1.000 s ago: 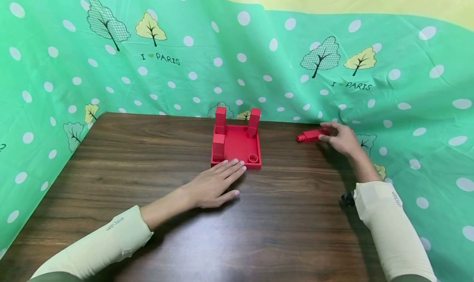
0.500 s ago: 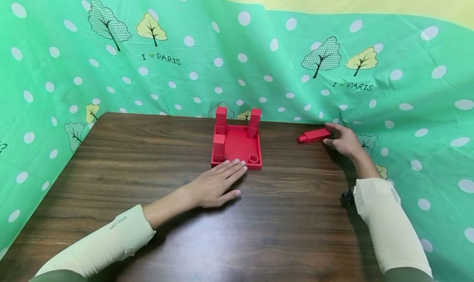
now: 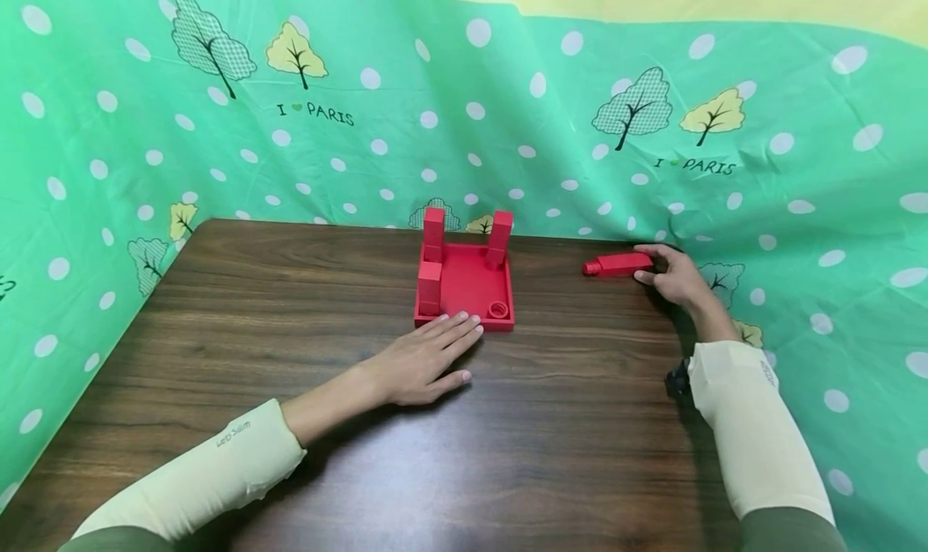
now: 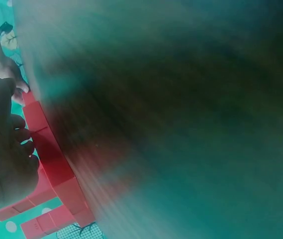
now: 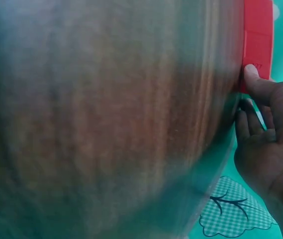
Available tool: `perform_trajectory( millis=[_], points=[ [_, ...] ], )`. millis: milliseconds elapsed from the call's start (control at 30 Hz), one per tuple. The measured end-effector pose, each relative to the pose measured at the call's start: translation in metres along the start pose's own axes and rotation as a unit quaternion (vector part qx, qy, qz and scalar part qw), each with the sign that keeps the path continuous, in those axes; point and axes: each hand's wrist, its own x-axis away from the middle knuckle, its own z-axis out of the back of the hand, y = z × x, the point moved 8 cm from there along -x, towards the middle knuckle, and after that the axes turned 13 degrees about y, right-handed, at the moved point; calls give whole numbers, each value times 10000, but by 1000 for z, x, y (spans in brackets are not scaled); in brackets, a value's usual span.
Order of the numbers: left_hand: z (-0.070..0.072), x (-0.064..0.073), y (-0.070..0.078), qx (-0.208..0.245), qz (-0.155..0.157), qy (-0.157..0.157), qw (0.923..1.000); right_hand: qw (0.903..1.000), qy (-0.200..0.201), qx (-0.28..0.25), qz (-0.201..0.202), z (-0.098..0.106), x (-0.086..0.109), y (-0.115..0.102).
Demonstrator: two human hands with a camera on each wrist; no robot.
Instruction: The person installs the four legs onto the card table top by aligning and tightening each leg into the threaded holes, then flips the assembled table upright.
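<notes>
In the head view a shallow red square tray sits on the table, like an upturned small table. Upright red square legs stand at three corners: back left, back right and front left. At its front right corner is a round threaded socket. My left hand lies flat with its fingertips on the tray's front edge. To the right, a loose red leg lies on its side, threaded end pointing left. My right hand pinches its right end; the right wrist view shows the thumb on it.
The dark wooden table carries the tray near its back edge. A green dotted cloth hangs behind and along both sides. My right hand is close to the cloth at the table's right side.
My right hand's fingers came loose from the loose leg's end, then took hold of it again. The leg lies slightly farther right. My left hand stays on the tray edge.
</notes>
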Motion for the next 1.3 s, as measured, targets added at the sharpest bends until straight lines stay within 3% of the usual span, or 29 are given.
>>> perform_trajectory(
  millis=[167, 300, 533, 700, 1000, 1300],
  points=[
    [0, -2, -1, 37, -49, 75, 10000, 9998, 145, 76, -78, 0, 2, 3],
    [0, -1, -2, 33, -57, 64, 10000, 9998, 191, 48, 78, 1, 5, -2],
    [0, -1, -2, 62, -16, 8, 10000, 9980, 201, -599, 53, 4, 12, -16],
    [-1, 0, -2, 51, -30, 26, 10000, 9930, 344, -1130, 1, 5, 19, -32],
    [-2, 0, -2, 12, -71, 21, 10000, 9897, 536, -1329, -7, 4, 30, -62],
    [-1, 0, -1, 26, -18, -76, 10000, 9790, 672, -1915, 176, -4, 41, -91]
  ],
)
